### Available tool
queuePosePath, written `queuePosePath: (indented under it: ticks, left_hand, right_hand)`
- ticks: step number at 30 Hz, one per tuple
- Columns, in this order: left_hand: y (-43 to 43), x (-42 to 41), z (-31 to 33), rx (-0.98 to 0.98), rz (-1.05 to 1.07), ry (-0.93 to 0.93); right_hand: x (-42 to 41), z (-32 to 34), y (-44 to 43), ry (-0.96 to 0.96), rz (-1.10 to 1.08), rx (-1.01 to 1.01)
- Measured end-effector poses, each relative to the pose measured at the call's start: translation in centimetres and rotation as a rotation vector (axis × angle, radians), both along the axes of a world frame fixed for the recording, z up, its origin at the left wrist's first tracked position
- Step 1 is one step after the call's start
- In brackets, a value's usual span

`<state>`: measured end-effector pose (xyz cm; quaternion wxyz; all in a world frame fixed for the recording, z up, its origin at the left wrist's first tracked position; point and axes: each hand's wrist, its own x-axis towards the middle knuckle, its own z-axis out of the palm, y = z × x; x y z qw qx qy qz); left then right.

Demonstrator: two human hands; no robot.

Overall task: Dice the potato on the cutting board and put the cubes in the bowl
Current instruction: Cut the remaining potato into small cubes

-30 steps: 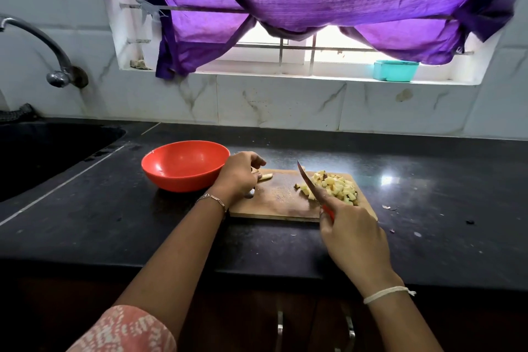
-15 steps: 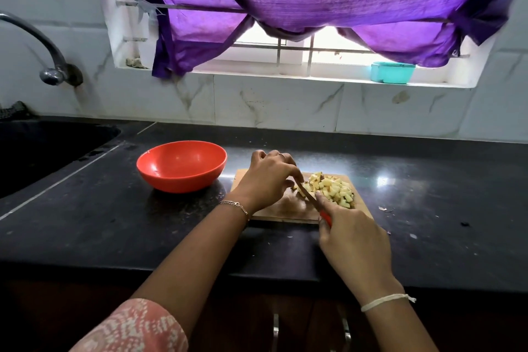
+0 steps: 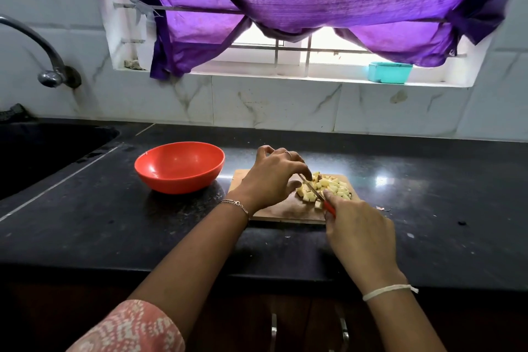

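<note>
A wooden cutting board (image 3: pixel 285 210) lies on the black counter, with a pile of pale potato cubes (image 3: pixel 335 188) on its right half. My right hand (image 3: pixel 360 228) grips the red handle of a knife (image 3: pixel 312 189), whose blade slants across the near-left edge of the pile. My left hand (image 3: pixel 271 180) is over the board's left half, fingers curled down beside the blade; it seems to pinch a potato piece, mostly hidden under the fingers. The orange bowl (image 3: pixel 180 168) stands to the left of the board and holds nothing.
A dark sink (image 3: pixel 43 151) with a metal tap (image 3: pixel 48 74) is at the far left. A teal container (image 3: pixel 390 71) sits on the window sill under a purple curtain. Small scraps lie on the counter right of the board.
My left hand moved from the board's left end to the right, up against the pile. The knife came down from a raised tilt to the cubes beside the left fingers.
</note>
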<state>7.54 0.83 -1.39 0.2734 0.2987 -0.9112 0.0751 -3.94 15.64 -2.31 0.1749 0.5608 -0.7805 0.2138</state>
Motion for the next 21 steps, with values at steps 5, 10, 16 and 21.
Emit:
queuePosePath:
  ticks: [5, 10, 16, 21]
  left_hand:
    - [-0.2, -0.5, 0.1, -0.090, 0.029, -0.090]
    - [0.2, -0.7, -0.2, -0.135, -0.001, -0.033]
    - [-0.4, -0.7, -0.3, -0.033, 0.051, -0.064]
    - [-1.2, 0.0, -0.6, 0.120, 0.102, 0.013]
  right_hand:
    - [-0.2, 0.4, -0.4, 0.018, 0.009, -0.027]
    - [-0.7, 0.5, -0.8, 0.039, 0.005, -0.012]
    - [-0.5, 0.6, -0.6, 0.054, 0.014, 0.004]
    - [-0.3, 0.5, 0.0, 0.033, 0.026, -0.012]
